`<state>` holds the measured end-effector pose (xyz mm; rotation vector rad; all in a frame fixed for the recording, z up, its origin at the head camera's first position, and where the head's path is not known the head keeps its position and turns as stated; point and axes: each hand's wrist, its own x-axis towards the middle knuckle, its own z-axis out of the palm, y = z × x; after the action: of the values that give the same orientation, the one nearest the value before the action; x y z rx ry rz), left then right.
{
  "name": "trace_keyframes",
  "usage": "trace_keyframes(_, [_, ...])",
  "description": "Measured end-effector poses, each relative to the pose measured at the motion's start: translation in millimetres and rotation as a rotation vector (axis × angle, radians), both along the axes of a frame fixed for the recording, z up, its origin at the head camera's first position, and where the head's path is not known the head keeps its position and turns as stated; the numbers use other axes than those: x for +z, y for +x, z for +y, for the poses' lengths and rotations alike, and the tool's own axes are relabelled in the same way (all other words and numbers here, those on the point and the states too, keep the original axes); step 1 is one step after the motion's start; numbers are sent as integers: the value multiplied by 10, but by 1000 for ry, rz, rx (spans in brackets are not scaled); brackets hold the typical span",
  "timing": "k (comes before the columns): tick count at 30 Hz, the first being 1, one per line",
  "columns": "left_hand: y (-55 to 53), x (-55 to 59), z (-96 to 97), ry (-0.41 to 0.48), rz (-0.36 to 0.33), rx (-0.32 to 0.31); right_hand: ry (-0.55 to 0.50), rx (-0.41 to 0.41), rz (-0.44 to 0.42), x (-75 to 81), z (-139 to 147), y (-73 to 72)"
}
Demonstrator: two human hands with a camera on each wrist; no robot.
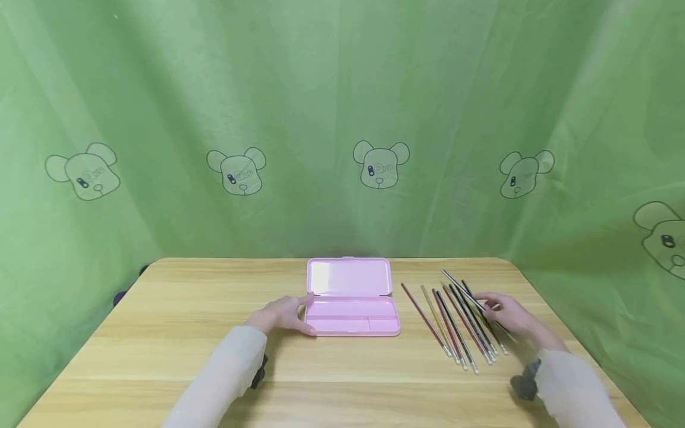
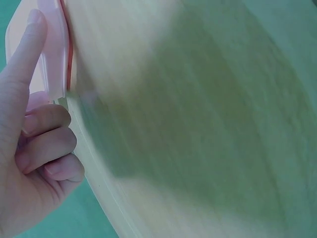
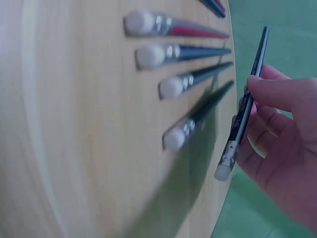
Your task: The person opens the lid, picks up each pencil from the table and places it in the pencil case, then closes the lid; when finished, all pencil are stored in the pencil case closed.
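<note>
A pink pencil case (image 1: pixel 348 276) lies with its lid folded back, its compartments facing up and bare. My left hand (image 1: pixel 280 314) holds the case's left end, thumb near the front corner and a finger near the hinge. In the left wrist view the thumb lies along the case (image 2: pixel 55 54) while the other fingers curl in. Between thumb and fingers, my right hand (image 1: pixel 511 315) pinches a dark pencil (image 3: pixel 245 109) with a white eraser, held slanted above the other pencils. Several red, black and yellowish pencils (image 1: pixel 426 320) lie side by side on the table, erasers toward me.
The wooden table (image 1: pixel 160 333) has a rounded far edge. Behind it and at both sides hangs a green curtain (image 1: pixel 310 89) with bear-head outlines. Dark objects (image 1: pixel 120 296) show past the table's left edge.
</note>
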<state>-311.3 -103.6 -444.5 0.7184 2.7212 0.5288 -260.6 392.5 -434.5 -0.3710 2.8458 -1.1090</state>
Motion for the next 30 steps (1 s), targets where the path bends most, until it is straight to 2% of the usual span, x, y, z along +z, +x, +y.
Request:
trace_keyframes(7, [-13, -7, 32, -23, 4, 2, -41, 58, 2, 22, -207, -55])
trace_keyframes(14, [28, 54, 32, -14, -9, 15, -55, 82, -16, -20, -486, -171])
trace_keyframes(21, [41, 80, 48, -27, -11, 13, -8, 187, 68, -61, -838, -315])
trace_keyframes(27, [56, 79, 29, -27, -16, 22, -27, 244, 50, -46, -1235, -372])
trace_keyframes(30, [58, 89, 14, -21, -22, 28, -30, 293, 74, -39, -1414, -404])
